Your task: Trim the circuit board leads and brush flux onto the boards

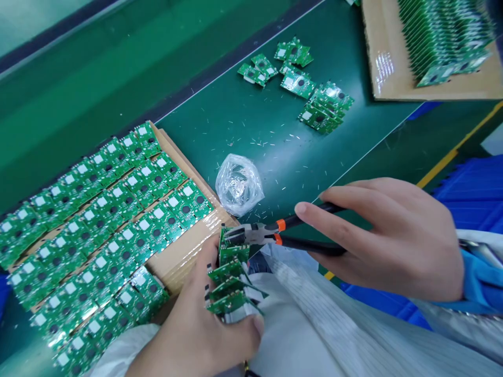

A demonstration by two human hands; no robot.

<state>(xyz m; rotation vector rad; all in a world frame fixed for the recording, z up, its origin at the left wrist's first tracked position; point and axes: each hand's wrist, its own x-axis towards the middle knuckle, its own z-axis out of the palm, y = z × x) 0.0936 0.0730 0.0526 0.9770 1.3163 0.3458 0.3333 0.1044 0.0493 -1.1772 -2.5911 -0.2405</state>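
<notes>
Left hand (192, 324) clenched on stacked green circuit boards (230, 283), right hand (387, 241) gripping orange-collared side cutters (251, 234) at their edge, cardboard tray (184, 256) just beside, plastic bag (239, 184) near

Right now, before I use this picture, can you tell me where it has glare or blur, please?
In the head view, the stacked circuit boards at the top right are blurred, the shiny film on their cardboard tray shows bright glare, and the plastic bag has white highlights; the pliers and the boards in the left hand look fairly sharp.
</notes>
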